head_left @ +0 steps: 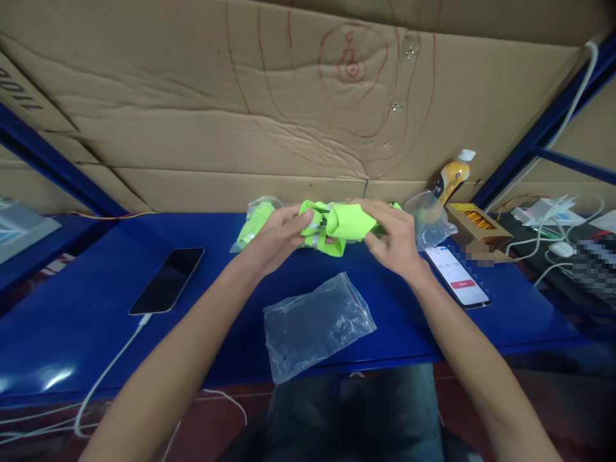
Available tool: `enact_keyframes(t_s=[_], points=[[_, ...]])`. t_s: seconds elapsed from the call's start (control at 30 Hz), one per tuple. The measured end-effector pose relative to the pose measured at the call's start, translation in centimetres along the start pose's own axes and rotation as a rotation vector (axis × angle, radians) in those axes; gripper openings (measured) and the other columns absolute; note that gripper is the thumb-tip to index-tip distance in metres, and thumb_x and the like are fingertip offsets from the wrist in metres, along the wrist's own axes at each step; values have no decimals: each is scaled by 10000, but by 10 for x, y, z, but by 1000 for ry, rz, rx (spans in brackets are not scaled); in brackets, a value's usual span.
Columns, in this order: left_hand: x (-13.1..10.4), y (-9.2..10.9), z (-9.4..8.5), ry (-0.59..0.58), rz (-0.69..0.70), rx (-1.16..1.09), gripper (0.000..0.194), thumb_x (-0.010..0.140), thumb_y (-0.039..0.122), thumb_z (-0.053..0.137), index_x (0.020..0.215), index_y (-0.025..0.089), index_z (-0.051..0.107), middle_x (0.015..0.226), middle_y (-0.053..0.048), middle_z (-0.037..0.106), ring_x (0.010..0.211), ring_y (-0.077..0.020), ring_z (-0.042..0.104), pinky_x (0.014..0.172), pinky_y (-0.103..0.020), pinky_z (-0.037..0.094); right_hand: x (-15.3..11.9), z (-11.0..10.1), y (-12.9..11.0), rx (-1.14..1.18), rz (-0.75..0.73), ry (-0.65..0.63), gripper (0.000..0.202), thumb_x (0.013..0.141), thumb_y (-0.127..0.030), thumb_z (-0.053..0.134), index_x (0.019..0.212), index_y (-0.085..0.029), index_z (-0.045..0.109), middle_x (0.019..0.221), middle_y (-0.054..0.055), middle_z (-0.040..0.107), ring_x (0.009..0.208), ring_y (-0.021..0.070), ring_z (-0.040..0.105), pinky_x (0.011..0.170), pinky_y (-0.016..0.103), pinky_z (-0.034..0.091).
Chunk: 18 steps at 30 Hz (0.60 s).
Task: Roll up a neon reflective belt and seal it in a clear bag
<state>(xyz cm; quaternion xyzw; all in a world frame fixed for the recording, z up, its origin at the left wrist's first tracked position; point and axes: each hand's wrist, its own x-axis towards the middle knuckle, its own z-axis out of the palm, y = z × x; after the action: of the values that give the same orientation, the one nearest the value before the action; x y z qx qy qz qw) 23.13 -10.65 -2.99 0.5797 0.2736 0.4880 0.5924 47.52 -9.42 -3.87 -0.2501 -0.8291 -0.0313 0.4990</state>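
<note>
A dark phone (167, 280) lies on the blue counter (72, 333). The left hand (274, 240) and right hand (394, 240) both pinch a bright green cloth (341, 223) above an empty plastic bag (315, 324). It looks soft, light and floppy; holding its folded edges seems best.

I read little here, dark capitals at the left edge of the cardboard sheet (14, 90), seemingly "100L" tipped over, digits on the lit phone screen (456, 274) too blurred to read, bottle label (451, 178) illegible
</note>
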Motion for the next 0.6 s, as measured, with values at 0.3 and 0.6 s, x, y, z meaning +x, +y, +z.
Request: enact_keyframes(t_s=[0.3, 0.6], points=[[-4, 3, 2, 122, -256, -20, 524, 654, 384, 1007, 1045, 137, 760, 1020, -101, 776, 902, -219, 745, 751, -292, 605, -13, 25, -1, -106, -254, -52, 673, 971, -36, 512, 1565, -353, 523, 1542, 85, 633, 1466, 313, 568, 1159, 592, 522], [-4, 9, -11, 148, 129, 408, 554, 597, 335, 1015, 1062, 175, 761, 1020, -47, 740, 834, -167, 657, 699, -262, 520, 1, 5, -12, 60, 22, -227, 794, 920, -489, 760, 1612, -276, 434, 1691, 141, 447, 1607, 345, 378, 1327, 640, 282]])
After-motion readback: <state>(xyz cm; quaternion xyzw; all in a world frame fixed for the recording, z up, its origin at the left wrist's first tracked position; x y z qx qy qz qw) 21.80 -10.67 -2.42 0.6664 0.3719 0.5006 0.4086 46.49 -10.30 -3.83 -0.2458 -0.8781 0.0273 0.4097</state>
